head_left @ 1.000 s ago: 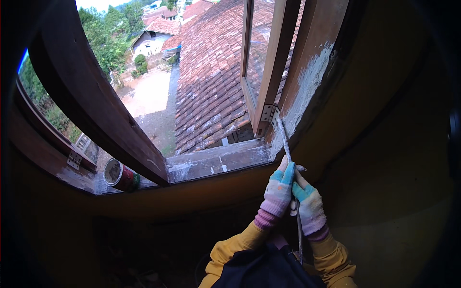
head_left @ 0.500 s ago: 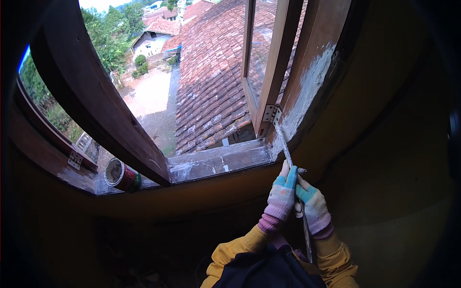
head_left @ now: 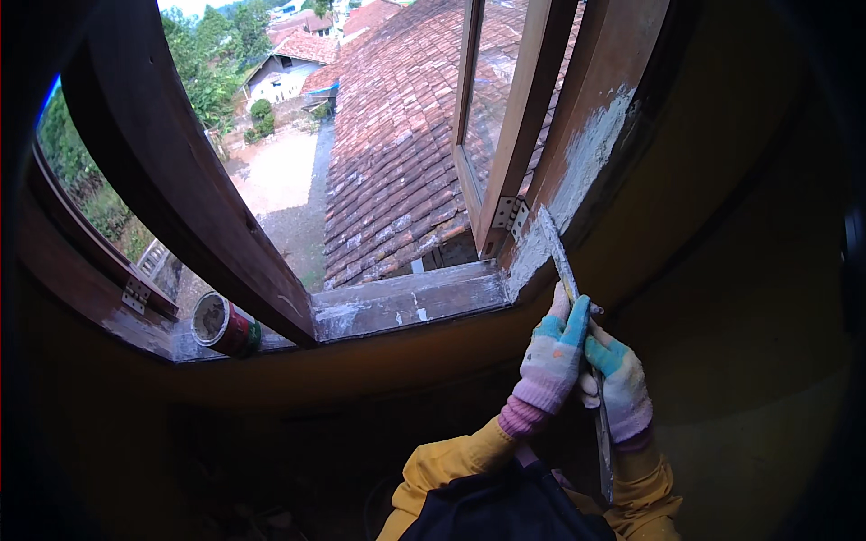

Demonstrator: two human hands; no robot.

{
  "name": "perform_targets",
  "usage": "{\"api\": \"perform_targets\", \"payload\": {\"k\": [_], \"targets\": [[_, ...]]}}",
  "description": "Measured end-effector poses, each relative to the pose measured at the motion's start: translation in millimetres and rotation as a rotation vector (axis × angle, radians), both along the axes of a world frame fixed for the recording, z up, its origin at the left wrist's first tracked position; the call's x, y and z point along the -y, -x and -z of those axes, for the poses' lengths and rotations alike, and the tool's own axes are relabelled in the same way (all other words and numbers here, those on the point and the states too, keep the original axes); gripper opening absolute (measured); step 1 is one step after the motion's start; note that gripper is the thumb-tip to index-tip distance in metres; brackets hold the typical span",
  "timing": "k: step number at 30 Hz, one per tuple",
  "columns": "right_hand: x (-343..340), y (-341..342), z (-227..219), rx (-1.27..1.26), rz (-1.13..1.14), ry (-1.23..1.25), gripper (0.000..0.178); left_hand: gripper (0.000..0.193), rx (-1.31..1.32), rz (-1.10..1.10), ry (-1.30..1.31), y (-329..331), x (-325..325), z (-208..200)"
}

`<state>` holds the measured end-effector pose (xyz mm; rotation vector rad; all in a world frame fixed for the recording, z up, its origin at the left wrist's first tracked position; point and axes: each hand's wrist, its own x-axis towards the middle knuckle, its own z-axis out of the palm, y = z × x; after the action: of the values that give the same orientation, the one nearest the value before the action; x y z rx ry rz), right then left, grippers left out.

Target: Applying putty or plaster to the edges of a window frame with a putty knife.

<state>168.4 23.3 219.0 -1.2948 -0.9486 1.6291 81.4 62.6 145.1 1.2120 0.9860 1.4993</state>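
Note:
A long, narrow, flat tool [head_left: 561, 257], whitish at its upper end, runs slantwise through both my gloved hands; its exact kind does not show. My left hand [head_left: 552, 359] grips it higher up, with a finger laid along it. Close beside, my right hand [head_left: 617, 383] is wrapped round it, and a dark lower length sticks out beneath toward my sleeve. The tool's upper end rests against the right window jamb [head_left: 577, 171], over a rough white filler coat [head_left: 591, 149]. Just left of that end is a metal hinge [head_left: 510, 216] on the window sash [head_left: 519, 117].
A tin [head_left: 224, 325] with greyish residue inside stands on the sill [head_left: 406, 302] at the left, beside a thick dark post [head_left: 180, 171]. The glazed sash is swung outward. Below, outside, lie a tiled roof [head_left: 406, 135] and a paved yard [head_left: 284, 180].
Both hands have moved right and slightly up with the tool. Its upper end has shifted from near the hinge to the filler on the jamb.

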Motion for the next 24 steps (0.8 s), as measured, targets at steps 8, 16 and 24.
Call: {"api": "perform_targets", "payload": {"k": [8, 16, 24], "targets": [[12, -8, 0, 0.145, -0.080, -0.216, 0.051, 0.050, 0.028, 0.013, -0.074, 2, 23, -18], [2, -8, 38, 0.217, -0.115, -0.123, 0.043, 0.042, 0.271, 0.126, 0.264, -2, 9, 21], [2, -5, 18, 0.212, -0.055, -0.127, 0.040, 0.044, -0.070, -0.008, 0.017, -8, 5, 18]]}}
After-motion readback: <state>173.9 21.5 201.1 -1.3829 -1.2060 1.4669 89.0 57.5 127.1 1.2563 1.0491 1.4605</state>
